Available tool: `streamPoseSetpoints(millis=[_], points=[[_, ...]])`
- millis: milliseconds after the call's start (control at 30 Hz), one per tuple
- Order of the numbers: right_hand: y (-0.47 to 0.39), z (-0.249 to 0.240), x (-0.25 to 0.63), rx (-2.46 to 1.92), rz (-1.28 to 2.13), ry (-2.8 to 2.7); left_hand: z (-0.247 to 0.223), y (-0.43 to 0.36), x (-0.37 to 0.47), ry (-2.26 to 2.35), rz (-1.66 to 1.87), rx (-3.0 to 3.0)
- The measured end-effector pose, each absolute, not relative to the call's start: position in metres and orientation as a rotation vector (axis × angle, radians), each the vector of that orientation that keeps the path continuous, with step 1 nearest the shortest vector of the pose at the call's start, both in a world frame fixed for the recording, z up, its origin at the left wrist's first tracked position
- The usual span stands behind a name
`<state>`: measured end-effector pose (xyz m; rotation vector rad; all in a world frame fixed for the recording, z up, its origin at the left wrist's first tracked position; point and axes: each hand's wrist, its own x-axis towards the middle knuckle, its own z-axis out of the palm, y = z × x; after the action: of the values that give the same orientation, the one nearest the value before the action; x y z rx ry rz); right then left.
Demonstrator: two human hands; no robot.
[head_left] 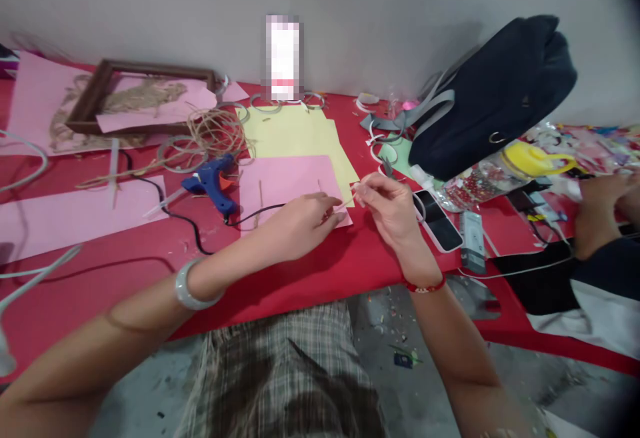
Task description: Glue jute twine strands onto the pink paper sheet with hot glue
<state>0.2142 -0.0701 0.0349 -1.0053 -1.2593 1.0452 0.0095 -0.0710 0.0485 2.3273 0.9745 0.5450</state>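
My left hand (311, 226) reaches in low over a pink sheet (287, 181), its thumb and fingers closed near one end of a thin pale strand of twine (349, 203). The strand's other end is pinched in the fingertips of my right hand (389, 210), just past the sheet's right edge. Short brown pieces of twine (260, 195) lie on the pink sheet. To its left a blue glue gun (213, 185) rests on the red table, and behind that is a loose bundle of twine (217, 135).
Yellow sheets (290, 128) lie beneath the pink one. A brown frame (85, 108) stands at the back left. On the right are a phone (439, 221), a small box (473, 241), a bottle with yellow lid (533, 158) and a dark bag (495, 91). Another person's arm (593, 215) shows far right.
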Motion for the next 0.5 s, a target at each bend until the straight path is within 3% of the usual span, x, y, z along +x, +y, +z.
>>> streamPoseSetpoints(millis=[267,500], points=[[-0.044,-0.001,0.216,-1.11,1.435,-1.248,0.004,-0.1,-0.03,1.102,0.638,2.568],[-0.044,-0.01,0.214,-1.175,1.428,-1.268,-0.009,-0.107,-0.029,1.009,0.67,2.631]])
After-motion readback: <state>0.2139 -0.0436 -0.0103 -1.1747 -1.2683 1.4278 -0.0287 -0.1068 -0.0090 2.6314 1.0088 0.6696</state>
